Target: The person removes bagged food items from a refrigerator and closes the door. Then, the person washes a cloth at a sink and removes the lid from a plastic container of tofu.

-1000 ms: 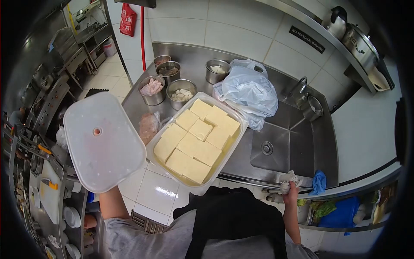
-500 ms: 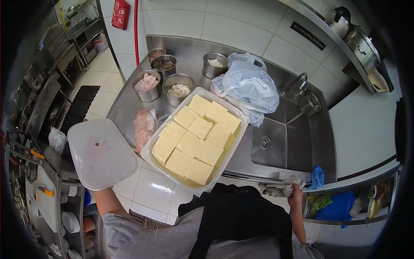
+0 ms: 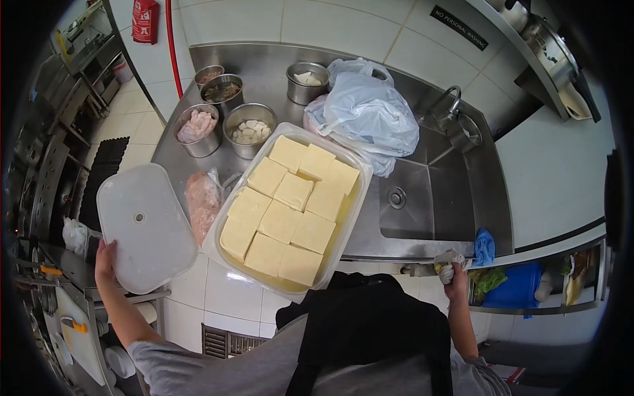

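Observation:
In my left hand (image 3: pixel 105 261) is a translucent plastic lid (image 3: pixel 146 231), gripped by its near-left edge and held out left of the counter. My right hand (image 3: pixel 456 285) is closed on a crumpled greyish cloth (image 3: pixel 452 260) at the counter's front edge. Between my hands, a white plastic tub (image 3: pixel 357 198) stands uncovered on the steel counter, its near end close to my apron. Large pale-yellow blocks of what looks like tofu (image 3: pixel 280 219) sit in it, with yellowish liquid along the right side. A bag of pinkish minced meat (image 3: pixel 203 203) lies against the tub's left side.
Several steel pots hold food behind the tub, including raw meat (image 3: pixel 197 125) and white pieces (image 3: pixel 251 132). A white plastic bag (image 3: pixel 373 115) sits beside the steel sink (image 3: pixel 432 204). A blue cloth (image 3: pixel 484 246) hangs at the front edge, above an open drawer (image 3: pixel 528 307).
The lid has turned and shifted slightly left and down, bringing my left hand's fingers into view at its edge. My right hand still holds the cloth. The whole view has shifted a little.

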The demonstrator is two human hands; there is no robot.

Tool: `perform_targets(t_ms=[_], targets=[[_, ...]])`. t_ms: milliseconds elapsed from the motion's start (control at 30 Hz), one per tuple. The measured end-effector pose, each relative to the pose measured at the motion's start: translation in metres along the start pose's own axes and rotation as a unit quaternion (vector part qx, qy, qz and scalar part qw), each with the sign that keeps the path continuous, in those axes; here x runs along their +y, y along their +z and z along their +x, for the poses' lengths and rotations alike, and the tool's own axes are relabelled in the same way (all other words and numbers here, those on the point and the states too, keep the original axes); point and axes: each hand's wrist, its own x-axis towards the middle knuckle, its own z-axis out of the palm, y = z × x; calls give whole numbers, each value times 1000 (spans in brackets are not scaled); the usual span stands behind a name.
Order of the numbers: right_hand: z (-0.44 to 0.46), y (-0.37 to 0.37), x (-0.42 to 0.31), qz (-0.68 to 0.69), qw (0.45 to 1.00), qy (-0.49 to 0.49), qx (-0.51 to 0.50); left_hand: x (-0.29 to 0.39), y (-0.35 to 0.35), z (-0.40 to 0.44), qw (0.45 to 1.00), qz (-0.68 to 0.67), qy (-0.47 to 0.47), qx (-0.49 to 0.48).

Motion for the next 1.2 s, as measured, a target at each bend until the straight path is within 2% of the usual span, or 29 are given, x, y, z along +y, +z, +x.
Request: perform_targets(t_ms=[33,67,100,133,200,233,300,333,400,433,500,633,700,800,933,1000,1133,1200], targets=[[1,2,-1,-1,1000,1,3,-3,-2,14,1000,1,-3,-2],[0,5,-1,0,1000,-2,2,-3,-1,30,989,137,-19,56],[0,9,-1,1,1000,-5,1,-6,-1,43,956,269,-35,113],[-2,17,-4,1,1000,-3,3,-26,-9,68,955,271,-35,111],[-10,33,-11,-6,1000,-4,18,-59,-20,120,908,380,111,139],[-8,32,-9,-5,1000,-5,23,-47,0,117,908,380,114,134],[-3,27,-7,-10,999,30,25,-5,63,93,881,422,89,194],[-4,28,-8,-8,999,27,32,-11,65,106,882,421,94,189],[-10,39,-10,-49,999,24,2,-43,56,139,907,403,-11,124],[-13,46,-12,-50,998,25,-3,-46,64,137,908,402,-4,119],[-15,52,-10,-55,998,25,3,-44,85,126,855,494,-18,157],[-11,61,-6,-56,998,35,-4,-26,100,122,850,508,-18,139],[-6,67,-3,-54,997,48,-25,-9,118,109,809,562,-55,165],[-5,85,-2,-48,996,51,-62,22,153,86,813,548,-52,190],[-12,117,-10,-16,994,70,-87,22,188,80,816,536,-46,212],[-8,122,-6,-13,993,76,-90,17,200,74,777,550,-3,307],[-5,134,2,-14,990,70,-124,20,217,67,790,549,48,268],[-1,136,10,16,983,70,-170,25,236,56,803,561,40,196]])
